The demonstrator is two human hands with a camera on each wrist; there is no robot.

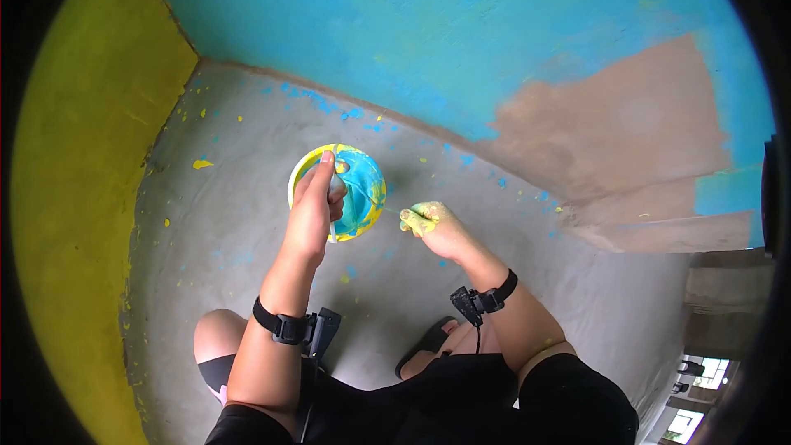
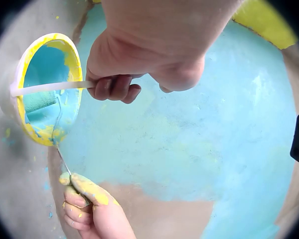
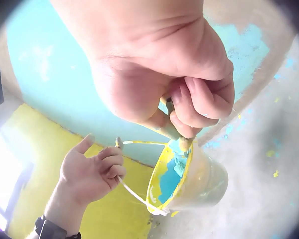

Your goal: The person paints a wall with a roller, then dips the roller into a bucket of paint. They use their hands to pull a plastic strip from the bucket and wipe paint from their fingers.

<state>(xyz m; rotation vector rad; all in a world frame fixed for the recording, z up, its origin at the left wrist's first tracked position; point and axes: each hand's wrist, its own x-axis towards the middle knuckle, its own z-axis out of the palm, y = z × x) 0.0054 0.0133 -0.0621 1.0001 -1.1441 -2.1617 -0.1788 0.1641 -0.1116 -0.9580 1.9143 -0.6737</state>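
Observation:
A white plastic bucket (image 3: 207,177) with a yellow-smeared rim holds turquoise paint (image 1: 360,189). My left hand (image 1: 311,214) grips its white bail handle (image 2: 52,87), fingers curled round it, and the bucket tilts in the left wrist view. A paint roller (image 2: 40,101), its sleeve coated in turquoise, lies inside against the paint. Its thin metal rod (image 2: 64,160) comes out over the rim to my right hand (image 1: 437,229), which holds the roller's handle in curled fingers. Yellow paint covers that hand's thumb and fingers. The roller's grip is mostly hidden in the fist.
Ahead rises a turquoise wall (image 1: 395,25) with a bare brownish patch (image 1: 626,115) at right. A yellow wall (image 1: 82,198) meets it at the left corner. The grey floor (image 1: 231,247) carries blue and yellow splatters. My foot in a dark sandal (image 1: 428,339) is below the bucket.

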